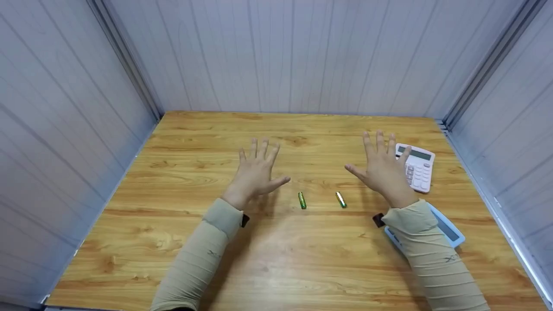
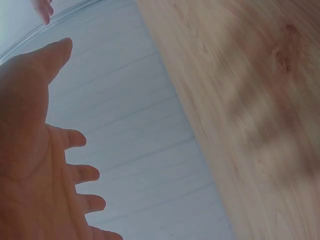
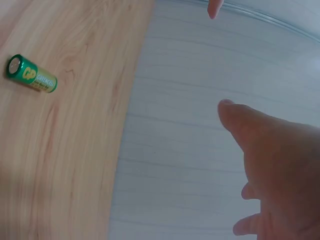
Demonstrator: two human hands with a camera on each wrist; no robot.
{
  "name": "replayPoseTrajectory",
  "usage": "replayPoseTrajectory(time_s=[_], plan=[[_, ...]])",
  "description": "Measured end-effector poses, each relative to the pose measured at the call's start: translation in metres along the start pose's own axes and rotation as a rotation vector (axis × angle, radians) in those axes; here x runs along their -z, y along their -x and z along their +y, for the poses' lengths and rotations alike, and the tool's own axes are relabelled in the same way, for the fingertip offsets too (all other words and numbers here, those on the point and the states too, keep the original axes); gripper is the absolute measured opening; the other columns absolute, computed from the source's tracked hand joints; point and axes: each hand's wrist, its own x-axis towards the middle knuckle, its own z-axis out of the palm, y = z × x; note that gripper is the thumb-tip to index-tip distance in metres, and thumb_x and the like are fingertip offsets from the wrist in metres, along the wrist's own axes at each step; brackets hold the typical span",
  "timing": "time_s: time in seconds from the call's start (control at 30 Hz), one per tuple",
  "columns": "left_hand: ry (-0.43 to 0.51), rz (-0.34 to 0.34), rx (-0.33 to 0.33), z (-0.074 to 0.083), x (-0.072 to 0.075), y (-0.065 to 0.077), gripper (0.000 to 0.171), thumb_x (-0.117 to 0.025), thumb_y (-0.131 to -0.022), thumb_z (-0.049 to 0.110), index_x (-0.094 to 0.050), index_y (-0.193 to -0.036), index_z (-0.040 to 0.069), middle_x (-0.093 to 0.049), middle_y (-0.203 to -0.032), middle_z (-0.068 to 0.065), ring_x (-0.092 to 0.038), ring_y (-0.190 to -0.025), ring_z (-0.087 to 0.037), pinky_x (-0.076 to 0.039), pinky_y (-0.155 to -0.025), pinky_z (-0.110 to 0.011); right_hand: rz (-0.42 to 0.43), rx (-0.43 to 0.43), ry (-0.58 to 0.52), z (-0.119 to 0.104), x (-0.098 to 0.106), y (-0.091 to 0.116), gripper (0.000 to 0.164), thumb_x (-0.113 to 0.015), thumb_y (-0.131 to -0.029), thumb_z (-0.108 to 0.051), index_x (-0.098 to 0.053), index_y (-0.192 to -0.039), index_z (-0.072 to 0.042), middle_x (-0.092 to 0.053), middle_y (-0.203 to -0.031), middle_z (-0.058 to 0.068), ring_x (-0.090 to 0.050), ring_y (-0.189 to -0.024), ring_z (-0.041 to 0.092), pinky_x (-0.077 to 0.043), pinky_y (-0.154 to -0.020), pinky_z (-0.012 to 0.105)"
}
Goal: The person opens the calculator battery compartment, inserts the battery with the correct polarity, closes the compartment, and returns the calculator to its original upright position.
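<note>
A: From the left edge of the wooden tabletop [image 1: 121, 250], first item?

B: Left hand [image 1: 254, 175], raised above the surface, left of centre. Fingers straight and fanned apart toward the far edge; thumb out toward the right edge.

A: Next?

B: Left battery [image 1: 302, 200], green, lying on its side near the middle of the surface. Then right battery [image 1: 341, 199], green and gold, also on its side, apart from the first. Both slant slightly between far and near edges. Right wrist view shows one marked "GP".

A: Right hand [image 1: 382, 172]?

B: Raised likewise, fingers and thumb spread apart.

A: Further right?

B: Pale pink calculator [image 1: 421, 170], toward the far right corner, partly covered by the fingers in the head view; cannot tell whether they touch. Light blue calculator [image 1: 447, 226], closer to the near edge, partly hidden by the right sleeve [image 1: 445, 268].
</note>
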Motion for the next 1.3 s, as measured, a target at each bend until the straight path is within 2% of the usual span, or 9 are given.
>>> replayPoseTrajectory(time_s=[0.33, 0.5, 0.63, 0.83, 1.07, 1.17, 1.3], plan=[[0.010, 0.022, -0.080, 0.002, -0.009, -0.001, 0.101, -0.056, -0.102, 0.075, -0.017, -0.176, 0.019, -0.020, -0.180, -0.021, -0.017, -0.166, -0.052, -0.025, -0.127, -0.079, 0.016, 0.013, 0.000, 0.014, 0.004, 0.004, 0.110, -0.055, -0.099, -0.079, -0.009, -0.176, -0.015, -0.011, -0.178, 0.032, -0.003, -0.163, 0.061, -0.001, -0.117, 0.094], [0.078, -0.017, -0.093, 0.007, -0.014, 0.002, 0.097, -0.055, -0.103, 0.072, -0.019, -0.176, 0.019, -0.017, -0.181, -0.020, -0.014, -0.167, -0.049, -0.022, -0.130, -0.075, -0.001, 0.015, -0.023, 0.021, 0.004, 0.008, 0.109, -0.057, -0.101, -0.076, -0.008, -0.176, -0.015, -0.012, -0.178, 0.032, -0.003, -0.163, 0.062, -0.002, -0.116, 0.094], [0.128, -0.050, -0.089, 0.011, -0.017, 0.002, 0.096, -0.059, -0.103, 0.069, -0.019, -0.176, 0.019, -0.015, -0.182, -0.018, -0.012, -0.168, -0.046, -0.018, -0.133, -0.072, -0.037, 0.016, -0.060, 0.027, 0.005, 0.009, 0.111, -0.054, -0.099, -0.080, -0.008, -0.176, -0.015, -0.011, -0.179, 0.032, 0.000, -0.163, 0.062, -0.002, -0.117, 0.093], [0.141, -0.043, -0.109, 0.015, -0.017, 0.001, 0.096, -0.063, -0.103, 0.064, -0.021, -0.175, 0.016, -0.021, -0.181, -0.018, -0.018, -0.167, -0.045, -0.026, -0.131, -0.072, -0.081, 0.006, -0.068, 0.033, 0.005, 0.011, 0.109, -0.057, -0.101, -0.076, -0.011, -0.175, -0.011, -0.013, -0.177, 0.035, -0.002, -0.162, 0.062, -0.004, -0.118, 0.092], [0.214, -0.059, -0.133, 0.024, -0.018, 0.000, 0.095, -0.066, -0.104, 0.060, -0.021, -0.175, 0.016, -0.021, -0.181, -0.018, -0.018, -0.167, -0.044, -0.024, -0.132, -0.069, -0.143, 0.014, -0.083, 0.045, 0.006, 0.013, 0.114, -0.057, -0.098, -0.080, -0.006, -0.176, -0.014, -0.011, -0.177, 0.035, -0.002, -0.162, 0.063, -0.003, -0.117, 0.093], [0.245, -0.053, -0.153, 0.029, -0.019, -0.003, 0.093, -0.066, -0.104, 0.060, -0.024, -0.174, 0.015, -0.022, -0.180, -0.020, -0.020, -0.167, -0.045, -0.025, -0.132, -0.068, -0.189, 0.020, -0.095, 0.052, 0.010, 0.014, 0.116, -0.056, -0.097, -0.082, -0.003, -0.176, -0.016, -0.009, -0.178, 0.033, -0.001, -0.162, 0.062, -0.002, -0.117, 0.093], [0.261, -0.058, -0.180, 0.035, -0.020, -0.006, 0.093, -0.061, -0.105, 0.064, -0.023, -0.174, 0.015, -0.025, -0.179, -0.020, -0.023, -0.167, -0.043, -0.028, -0.133, -0.063, -0.239, 0.042, -0.101, 0.060, 0.013, 0.013, 0.115, -0.057, -0.098, -0.080, -0.006, -0.176, -0.012, -0.012, -0.178, 0.033, -0.006, -0.161, 0.062, -0.008, -0.118, 0.092]])
